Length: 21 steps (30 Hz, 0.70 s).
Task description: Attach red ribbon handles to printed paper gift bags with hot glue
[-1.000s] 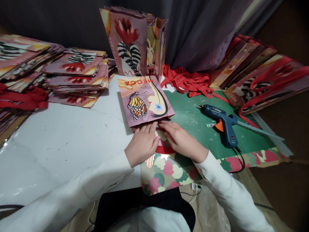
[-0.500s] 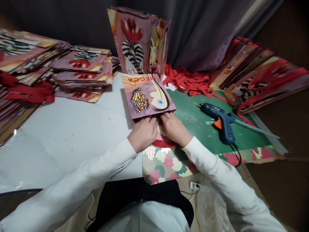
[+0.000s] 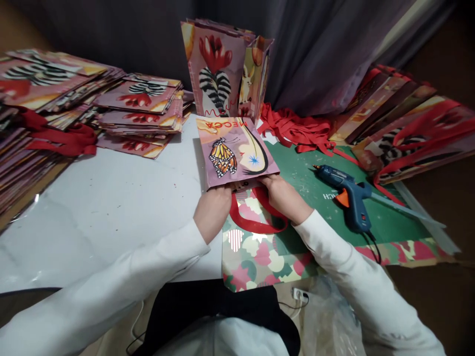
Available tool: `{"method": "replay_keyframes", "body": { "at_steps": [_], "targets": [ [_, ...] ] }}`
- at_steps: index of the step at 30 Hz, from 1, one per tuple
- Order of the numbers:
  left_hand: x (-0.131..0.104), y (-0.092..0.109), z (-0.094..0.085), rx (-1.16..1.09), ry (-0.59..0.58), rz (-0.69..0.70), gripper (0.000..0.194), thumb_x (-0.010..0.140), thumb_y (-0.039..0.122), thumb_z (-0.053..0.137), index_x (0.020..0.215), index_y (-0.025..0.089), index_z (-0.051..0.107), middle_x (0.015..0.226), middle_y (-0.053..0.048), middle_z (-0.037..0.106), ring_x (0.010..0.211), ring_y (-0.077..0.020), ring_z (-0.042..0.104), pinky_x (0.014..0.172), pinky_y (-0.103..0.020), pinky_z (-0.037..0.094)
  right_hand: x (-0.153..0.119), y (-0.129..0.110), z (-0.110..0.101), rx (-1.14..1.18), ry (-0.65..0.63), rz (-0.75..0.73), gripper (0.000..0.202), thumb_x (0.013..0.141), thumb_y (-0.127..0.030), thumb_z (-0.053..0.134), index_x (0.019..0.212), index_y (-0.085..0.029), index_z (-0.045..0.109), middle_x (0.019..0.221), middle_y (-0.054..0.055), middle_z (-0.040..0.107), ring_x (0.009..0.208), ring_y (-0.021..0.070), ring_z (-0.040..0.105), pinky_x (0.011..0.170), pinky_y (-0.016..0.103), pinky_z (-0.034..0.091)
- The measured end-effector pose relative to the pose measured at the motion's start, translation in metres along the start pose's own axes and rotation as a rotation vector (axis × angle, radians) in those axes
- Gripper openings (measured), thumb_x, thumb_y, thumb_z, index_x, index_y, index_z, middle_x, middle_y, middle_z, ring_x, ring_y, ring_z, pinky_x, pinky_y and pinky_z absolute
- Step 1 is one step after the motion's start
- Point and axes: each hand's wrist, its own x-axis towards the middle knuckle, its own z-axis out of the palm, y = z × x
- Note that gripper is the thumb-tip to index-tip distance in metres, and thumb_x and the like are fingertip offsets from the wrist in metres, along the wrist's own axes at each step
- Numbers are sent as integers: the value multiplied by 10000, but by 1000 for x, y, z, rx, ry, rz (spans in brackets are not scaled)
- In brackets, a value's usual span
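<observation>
A paper bag lies on its side in front of the person, across the line where the white table meets a green cutting mat. Its long axis seems to run away from the body, the far end leaning a little to the left. The near edge, toward the person, is parted and looks like the mouth; the printed word MECCA sits at the far end, upside down from where the person sits. A red ribbon loop comes out below the near edge and curves toward the person, over patterned paper. The left hand is at the near left corner, the right hand at the near right corner, both touching the bag. The fingertips are hidden under its edge, so I cannot tell whether either hand is closed on the paper. To the right, a glue gun lies on the mat with its nozzle pointing left, toward the bag. Beyond stand upright bags, taller than wide, with a heap of red ribbon beside them. Folded bags are stacked at the left.
</observation>
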Motion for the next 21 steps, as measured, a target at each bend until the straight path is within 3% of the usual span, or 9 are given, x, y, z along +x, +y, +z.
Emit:
{"method": "replay_keyframes", "body": {
  "at_steps": [7,10,14,18,21],
  "targets": [
    [-5,-28,-2,4,-35,59,334,871,21,378,1082,52,635,934,-178,677,870,-284,667,747,-379,521,-7,-4,3,-151,0,-56,338,924,-28,404,1167,-136,613,1184,137,651,1035,253,606,812,351,405],
    [-2,-42,1,26,35,132,286,870,88,452,1085,54,637,962,-179,677,867,-296,656,736,-392,510,-11,-12,5,-234,58,-92,289,948,-53,408,1126,-125,624,1089,122,667,975,247,592,756,362,361],
    [3,-57,5,146,327,208,172,814,57,517,887,99,667,838,-146,664,777,-288,627,617,-378,460,-14,-23,5,-387,212,-109,208,939,-131,511,1093,-109,649,987,105,674,888,262,550,727,376,314],
    [8,-69,1,245,694,351,161,848,64,531,793,131,667,753,-94,655,688,-236,570,574,-353,411,-11,-26,8,-462,470,-98,266,946,-122,497,1160,-126,654,1135,100,691,1116,290,479,872,397,277],
    [8,-74,-5,246,853,464,165,892,99,547,798,128,680,707,-60,649,668,-201,538,582,-334,399,-7,-20,13,-414,611,-107,334,955,-112,464,1225,-176,650,1198,67,693,1210,303,415,933,417,242]
  ]
}}
